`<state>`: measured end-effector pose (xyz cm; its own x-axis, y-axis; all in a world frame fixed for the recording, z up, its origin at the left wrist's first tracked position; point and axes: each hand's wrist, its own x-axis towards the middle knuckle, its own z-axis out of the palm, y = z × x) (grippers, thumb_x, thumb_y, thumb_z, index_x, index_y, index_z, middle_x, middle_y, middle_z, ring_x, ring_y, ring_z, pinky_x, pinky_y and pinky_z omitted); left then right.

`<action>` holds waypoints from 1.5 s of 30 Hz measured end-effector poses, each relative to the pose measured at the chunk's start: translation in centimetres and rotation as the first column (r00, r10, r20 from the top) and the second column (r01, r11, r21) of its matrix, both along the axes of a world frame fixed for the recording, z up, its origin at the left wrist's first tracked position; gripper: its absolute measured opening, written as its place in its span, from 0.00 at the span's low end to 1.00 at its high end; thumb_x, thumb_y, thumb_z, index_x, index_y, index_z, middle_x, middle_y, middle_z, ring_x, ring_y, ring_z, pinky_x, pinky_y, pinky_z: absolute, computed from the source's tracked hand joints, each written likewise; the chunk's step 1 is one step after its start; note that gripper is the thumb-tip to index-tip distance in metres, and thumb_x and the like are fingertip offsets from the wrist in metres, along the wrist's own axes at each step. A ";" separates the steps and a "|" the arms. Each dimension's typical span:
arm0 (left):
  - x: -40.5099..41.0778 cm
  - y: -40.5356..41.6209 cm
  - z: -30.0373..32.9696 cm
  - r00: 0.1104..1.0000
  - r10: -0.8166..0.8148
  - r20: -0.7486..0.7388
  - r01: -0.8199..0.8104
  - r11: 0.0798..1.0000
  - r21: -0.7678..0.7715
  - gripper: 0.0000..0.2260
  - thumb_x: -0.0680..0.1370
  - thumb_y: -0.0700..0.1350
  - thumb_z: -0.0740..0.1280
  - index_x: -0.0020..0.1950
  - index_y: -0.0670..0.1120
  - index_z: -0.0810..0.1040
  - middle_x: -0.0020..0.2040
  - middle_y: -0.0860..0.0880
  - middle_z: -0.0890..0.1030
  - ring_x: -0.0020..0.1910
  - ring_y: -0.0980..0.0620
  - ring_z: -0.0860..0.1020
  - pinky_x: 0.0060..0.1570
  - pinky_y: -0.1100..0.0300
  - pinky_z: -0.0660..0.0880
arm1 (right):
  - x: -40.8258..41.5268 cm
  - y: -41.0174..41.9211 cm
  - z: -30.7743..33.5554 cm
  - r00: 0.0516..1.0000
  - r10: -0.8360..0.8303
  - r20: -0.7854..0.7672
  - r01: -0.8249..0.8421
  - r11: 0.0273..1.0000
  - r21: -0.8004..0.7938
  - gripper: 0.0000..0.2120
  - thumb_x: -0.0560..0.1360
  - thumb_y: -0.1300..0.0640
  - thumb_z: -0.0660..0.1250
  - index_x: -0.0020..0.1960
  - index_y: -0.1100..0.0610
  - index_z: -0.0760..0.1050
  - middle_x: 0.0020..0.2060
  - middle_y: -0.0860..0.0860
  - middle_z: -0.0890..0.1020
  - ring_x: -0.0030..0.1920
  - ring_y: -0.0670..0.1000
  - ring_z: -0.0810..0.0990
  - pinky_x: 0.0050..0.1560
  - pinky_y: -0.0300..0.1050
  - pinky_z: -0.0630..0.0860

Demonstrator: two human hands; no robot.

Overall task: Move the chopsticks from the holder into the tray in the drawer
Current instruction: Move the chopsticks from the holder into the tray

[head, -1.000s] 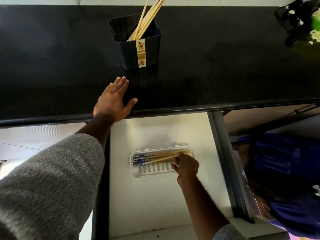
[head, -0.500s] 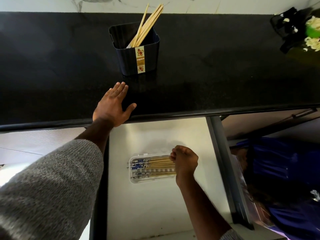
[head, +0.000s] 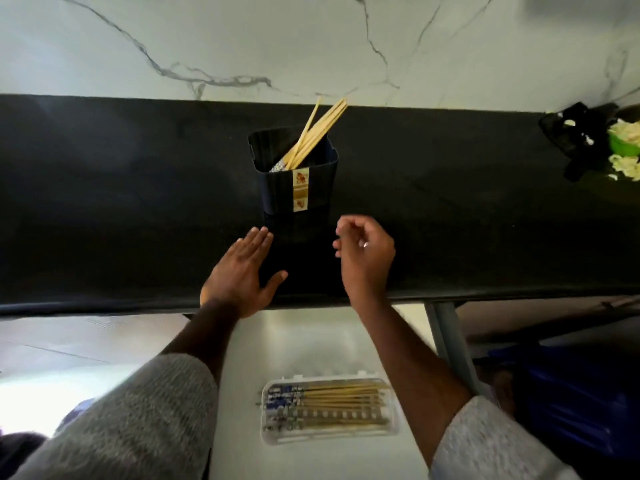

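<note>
A dark square holder (head: 298, 181) stands on the black countertop (head: 138, 202) with several wooden chopsticks (head: 317, 128) leaning out of it to the right. Below, in the open drawer (head: 311, 341), a clear plastic tray (head: 329, 438) holds several chopsticks (head: 343, 400) laid flat, their blue patterned ends to the left. My left hand (head: 240, 273) lies flat and open on the counter edge, just in front of the holder. My right hand (head: 365, 252) hovers over the counter to the right of the holder, fingers loosely curled, holding nothing.
A marble wall (head: 311, 43) backs the counter. A black object with green and white pieces (head: 595, 143) sits at the far right of the counter. A metal drawer rail (head: 450, 341) and a blue thing (head: 571, 403) lie to the right of the drawer.
My right hand has let go of the chopsticks in the tray and risen from the drawer to above the counter beside the holder. The view has tilted up. My left hand stays put.
</note>
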<state>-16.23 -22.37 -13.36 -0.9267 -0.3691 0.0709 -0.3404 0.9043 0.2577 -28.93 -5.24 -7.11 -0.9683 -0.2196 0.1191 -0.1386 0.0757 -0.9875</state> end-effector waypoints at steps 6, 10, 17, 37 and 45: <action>0.0 -0.1 -0.2 1.000 -0.016 0.007 0.016 1.000 -0.005 0.38 0.79 0.68 0.49 0.82 0.46 0.50 0.82 0.48 0.50 0.81 0.52 0.46 0.79 0.54 0.48 | -6.6 -5.2 4.4 0.998 -0.043 -0.051 0.049 0.993 0.111 0.06 0.77 0.55 0.72 0.51 0.56 0.83 0.40 0.45 0.84 0.40 0.41 0.82 0.42 0.34 0.79; 0.1 -0.1 0.0 1.000 -0.020 0.023 0.021 1.000 -0.009 0.37 0.79 0.67 0.48 0.82 0.47 0.49 0.82 0.48 0.49 0.81 0.53 0.45 0.79 0.55 0.46 | -9.7 -8.2 5.7 0.984 -0.051 0.172 0.027 0.990 0.140 0.14 0.75 0.49 0.74 0.57 0.55 0.80 0.47 0.46 0.84 0.44 0.42 0.81 0.39 0.35 0.76; 0.1 -0.1 0.0 1.000 -0.016 0.004 0.016 1.000 -0.006 0.37 0.79 0.67 0.48 0.82 0.47 0.50 0.82 0.49 0.49 0.80 0.54 0.45 0.79 0.56 0.45 | -12.3 -11.2 6.5 0.931 -0.040 0.362 -0.020 0.987 0.160 0.15 0.74 0.47 0.75 0.55 0.55 0.83 0.48 0.50 0.84 0.49 0.49 0.82 0.37 0.38 0.74; 0.1 -0.2 -0.4 1.000 -0.025 0.014 0.025 0.999 0.020 0.36 0.80 0.68 0.49 0.82 0.49 0.48 0.81 0.51 0.47 0.80 0.55 0.42 0.78 0.57 0.42 | -13.4 -13.2 8.4 0.926 -0.065 0.372 0.004 0.987 0.163 0.08 0.76 0.57 0.74 0.54 0.59 0.82 0.45 0.51 0.84 0.41 0.45 0.81 0.28 0.34 0.71; 0.1 -0.2 -0.3 0.999 -0.014 0.035 0.013 1.000 0.021 0.37 0.79 0.69 0.47 0.82 0.50 0.47 0.82 0.51 0.46 0.80 0.55 0.42 0.79 0.55 0.45 | -13.3 -11.6 8.9 0.974 -0.131 0.185 0.134 0.991 0.000 0.08 0.77 0.56 0.72 0.52 0.60 0.84 0.42 0.52 0.85 0.40 0.44 0.81 0.35 0.33 0.76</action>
<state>-16.13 -22.56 -13.71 -0.9334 -0.3574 0.0310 -0.3371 0.9034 0.2649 -42.28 -16.80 1.75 -0.9942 -0.0874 -0.0624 0.0564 0.0690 -0.9960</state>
